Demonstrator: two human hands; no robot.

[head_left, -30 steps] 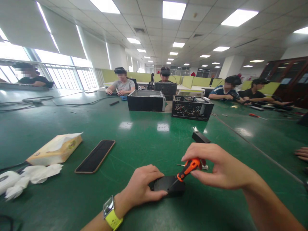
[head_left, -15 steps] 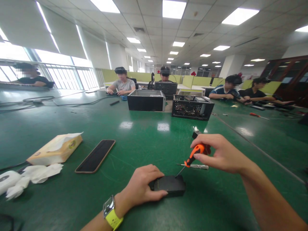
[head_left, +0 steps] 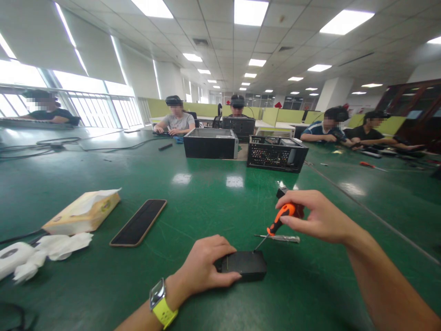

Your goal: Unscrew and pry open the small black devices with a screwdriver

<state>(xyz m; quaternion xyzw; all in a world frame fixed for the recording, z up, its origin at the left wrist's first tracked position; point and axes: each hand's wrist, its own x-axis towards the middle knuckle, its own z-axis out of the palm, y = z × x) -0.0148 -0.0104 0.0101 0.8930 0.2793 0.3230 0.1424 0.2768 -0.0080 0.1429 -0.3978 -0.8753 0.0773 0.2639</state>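
My left hand (head_left: 210, 262) grips the left end of a black rectangular box (head_left: 246, 266) that lies flat on the green table, thumb along the near side and fingers over the far side. In my right hand (head_left: 313, 216) is an orange-and-black screwdriver (head_left: 281, 219), pinched by its handle. It leans up to the right, and its tip meets the far edge of the box's top. Just behind the box lies a slim screwdriver with a clear handle (head_left: 287, 239). A small black block (head_left: 281, 191) sits beyond my right fingers, partly hidden.
To the left lie a phone (head_left: 138, 223), a tissue pack (head_left: 82, 214) and crumpled tissues (head_left: 65, 246). Two computer cases (head_left: 211, 146) (head_left: 277, 156) stand farther back. Another orange screwdriver (head_left: 372, 166) is at the far right. Several people sit around the table; cables (head_left: 51, 145) lie far left.
The whole view has shifted slightly. Both hands keep their grips, and the screwdriver's tip stays at the far edge of the box.
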